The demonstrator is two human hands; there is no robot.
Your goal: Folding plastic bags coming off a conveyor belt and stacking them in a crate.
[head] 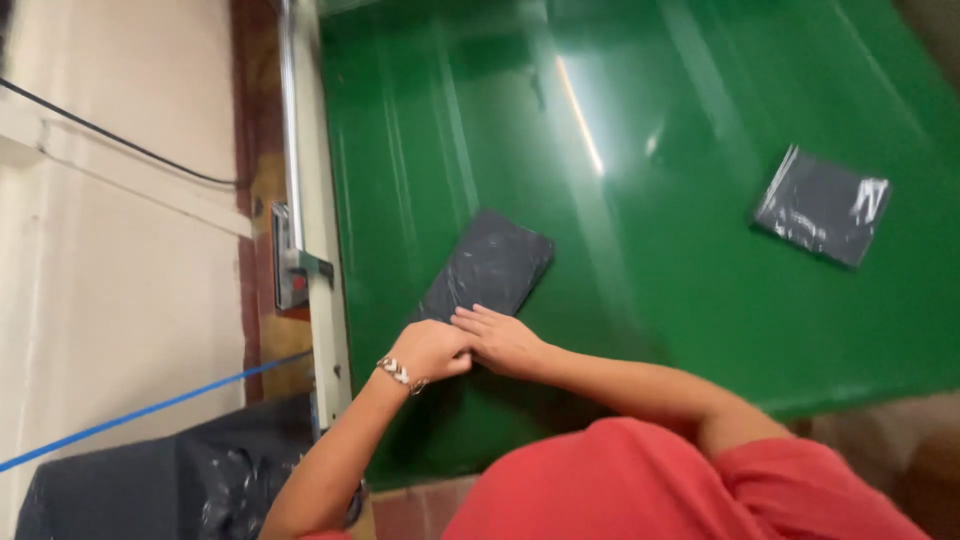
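Note:
A flat black plastic-wrapped package [490,268] lies at an angle on the glossy green table [680,260]. Both my hands meet at its near end. My left hand [430,350], with a bracelet on the wrist, is curled into a fist at the package's near corner. My right hand [503,340] lies over the same end, fingers pointing left and touching the left hand. The part of the package under my hands is hidden. A second black wrapped package [822,207] lies apart at the far right of the table.
A metal rail with a bracket [297,262] runs along the table's left edge, beside a pale wall with a black cable and blue tape. A black plastic bag [150,490] sits at the lower left. My red shirt [650,485] fills the bottom.

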